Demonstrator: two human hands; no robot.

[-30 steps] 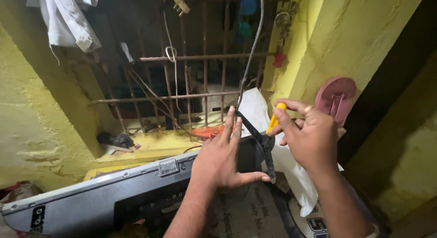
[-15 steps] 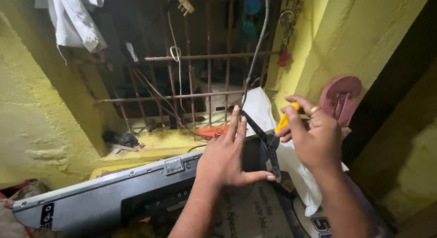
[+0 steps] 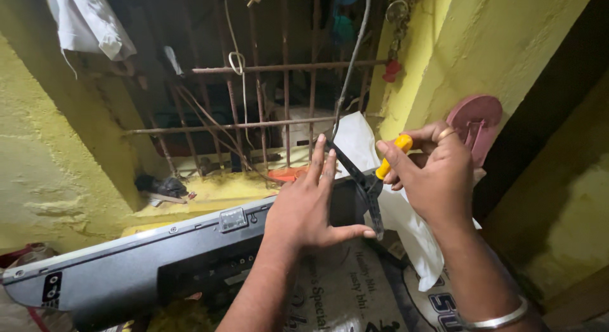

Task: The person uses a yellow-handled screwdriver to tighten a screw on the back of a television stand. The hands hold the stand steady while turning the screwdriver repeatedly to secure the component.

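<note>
My left hand [image 3: 306, 208] lies flat, fingers spread, against the back of a long grey flat panel device [image 3: 127, 268], its thumb under a black plastic bracket [image 3: 368, 195] at the panel's right end. My right hand [image 3: 431, 179] grips a yellow-handled screwdriver [image 3: 391, 155] whose tip points down into the middle of that bracket. A ring sits on one right finger and a metal bangle [image 3: 498, 319] on the right wrist.
A rusty barred window [image 3: 266, 91] with hanging cords and a grey cable [image 3: 352, 59] fills the back. Yellow walls stand left and right. A pink round stand piece [image 3: 472, 122], a white cloth [image 3: 406, 230], a printed sack [image 3: 342, 294] and an orange object [image 3: 288, 174] on the sill lie nearby.
The view shifted slightly. My right hand turned the screwdriver a little at the bracket; my left hand stayed pressed on the panel.
</note>
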